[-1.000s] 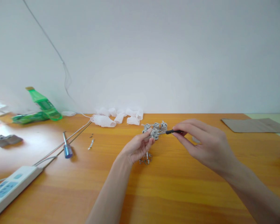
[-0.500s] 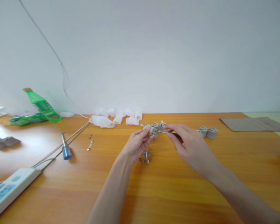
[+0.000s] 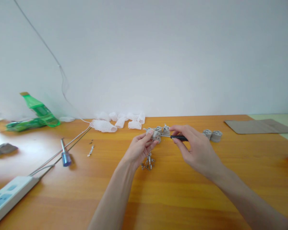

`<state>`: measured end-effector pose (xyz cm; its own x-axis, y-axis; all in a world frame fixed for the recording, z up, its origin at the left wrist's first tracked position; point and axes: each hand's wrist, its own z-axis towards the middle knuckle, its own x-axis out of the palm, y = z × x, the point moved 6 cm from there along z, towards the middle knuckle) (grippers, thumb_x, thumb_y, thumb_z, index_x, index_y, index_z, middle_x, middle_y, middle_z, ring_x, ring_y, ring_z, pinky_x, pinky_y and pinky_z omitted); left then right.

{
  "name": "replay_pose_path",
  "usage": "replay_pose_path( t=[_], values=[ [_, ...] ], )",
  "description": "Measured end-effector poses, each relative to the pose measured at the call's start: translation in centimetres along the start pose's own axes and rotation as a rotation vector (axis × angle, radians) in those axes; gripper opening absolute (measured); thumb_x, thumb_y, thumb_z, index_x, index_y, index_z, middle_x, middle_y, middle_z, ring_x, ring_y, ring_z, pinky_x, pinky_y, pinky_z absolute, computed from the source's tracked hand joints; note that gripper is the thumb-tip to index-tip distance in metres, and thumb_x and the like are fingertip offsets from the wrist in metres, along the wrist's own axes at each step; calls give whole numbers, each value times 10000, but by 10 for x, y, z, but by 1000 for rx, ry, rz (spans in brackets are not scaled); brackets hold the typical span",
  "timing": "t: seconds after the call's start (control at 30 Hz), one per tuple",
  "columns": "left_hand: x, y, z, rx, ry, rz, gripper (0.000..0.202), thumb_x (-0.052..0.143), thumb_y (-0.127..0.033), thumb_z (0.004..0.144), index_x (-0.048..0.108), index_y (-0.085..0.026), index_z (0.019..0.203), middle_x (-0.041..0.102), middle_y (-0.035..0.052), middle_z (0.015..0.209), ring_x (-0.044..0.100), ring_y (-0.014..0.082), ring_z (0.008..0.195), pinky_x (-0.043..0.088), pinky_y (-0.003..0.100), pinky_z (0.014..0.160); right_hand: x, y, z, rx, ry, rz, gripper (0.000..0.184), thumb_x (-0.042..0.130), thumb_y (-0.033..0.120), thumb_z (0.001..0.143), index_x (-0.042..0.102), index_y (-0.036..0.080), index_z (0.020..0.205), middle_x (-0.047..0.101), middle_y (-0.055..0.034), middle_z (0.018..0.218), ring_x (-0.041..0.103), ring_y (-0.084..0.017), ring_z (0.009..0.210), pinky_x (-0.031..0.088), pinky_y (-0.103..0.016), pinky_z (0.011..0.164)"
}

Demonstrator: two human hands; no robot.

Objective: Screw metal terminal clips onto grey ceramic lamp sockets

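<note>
My left hand grips a small round grey ceramic socket between thumb and fingers. My right hand pinches a small black-handled screwdriver, and its thin metal shaft reaches the socket. Just behind that socket stand two similar sockets with metal fittings, close to both hands. Below my left hand, a tangle of metal hardware lies on the table. Two more sockets sit beyond my right hand.
On the orange wooden table lie white mesh sleeves, a blue-handled screwdriver, a small metal part, and a power strip with cables. A green bottle stands back left, and brown card lies back right.
My right hand has moved left, uncovering the two sockets on the right, and the screwdriver now reaches the held socket. My left hand has raised that socket slightly.
</note>
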<state>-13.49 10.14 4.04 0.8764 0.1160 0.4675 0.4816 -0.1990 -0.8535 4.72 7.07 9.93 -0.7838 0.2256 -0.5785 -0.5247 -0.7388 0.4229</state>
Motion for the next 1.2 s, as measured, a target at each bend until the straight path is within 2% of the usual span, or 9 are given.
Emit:
replay_pose_path(
  t=[0.17,0.37,0.47,0.57,0.77,0.87,0.97,1.13,1.2],
  values=[
    [2,3,1,-7,-1,1,173,653,-151,934,761,-48,847,747,110,852,663,79,633,598,152,662,-1,-7,-5,84,-73,-162,157,521,263,1023,640,203,1108,765,-86,971,740,-237,821,566,-353,737],
    [2,0,0,14,0,-30,129,679,-139,914,767,-61,860,751,92,849,659,70,630,586,134,655,5,-5,-4,4,-1,-39,216,497,175,1013,617,218,1188,711,-94,1115,710,-220,985,554,-345,868],
    [2,1,1,6,-6,-24,124,702,-149,900,765,-53,852,750,101,846,665,77,635,596,151,672,2,-7,-6,30,-75,-89,157,525,203,1011,624,218,1133,742,-73,1037,723,-221,892,548,-337,783],
    [0,5,3,-4,-5,-12,134,714,-165,894,762,-49,848,753,115,862,669,81,646,603,161,686,4,-12,-8,95,-35,-156,148,513,258,1027,639,213,1091,765,-59,961,718,-224,765,522,-340,691],
    [-1,12,5,-2,12,-3,143,723,-187,892,769,-51,889,757,130,927,676,82,674,603,155,678,0,-11,-6,8,34,-11,197,526,170,988,618,222,1155,716,-76,1090,708,-218,978,548,-337,860],
    [2,16,6,-3,25,-19,145,775,-203,850,775,-61,883,757,126,940,680,89,693,608,164,686,-5,-16,-7,48,-37,-64,159,559,217,984,621,229,1130,740,-59,975,720,-209,819,560,-333,764],
    [3,19,6,-3,17,-48,140,789,-199,835,775,-62,863,755,115,908,674,87,676,609,169,686,-2,-22,-9,113,-2,-141,148,535,282,1008,643,226,1092,752,-47,851,715,-211,692,540,-325,642],
    [1,17,6,11,-21,-61,119,779,-184,843,770,-67,868,764,114,933,683,91,688,607,168,680,1,-22,-6,49,47,24,217,523,238,994,620,233,1188,731,-90,1116,722,-232,973,578,-362,851],
    [2,16,5,13,-25,-55,123,776,-184,846,770,-65,873,764,115,942,686,93,699,606,166,678,-1,-25,-6,59,5,72,210,542,219,977,616,235,1173,730,-81,1093,723,-224,963,581,-360,865]
  ],
)
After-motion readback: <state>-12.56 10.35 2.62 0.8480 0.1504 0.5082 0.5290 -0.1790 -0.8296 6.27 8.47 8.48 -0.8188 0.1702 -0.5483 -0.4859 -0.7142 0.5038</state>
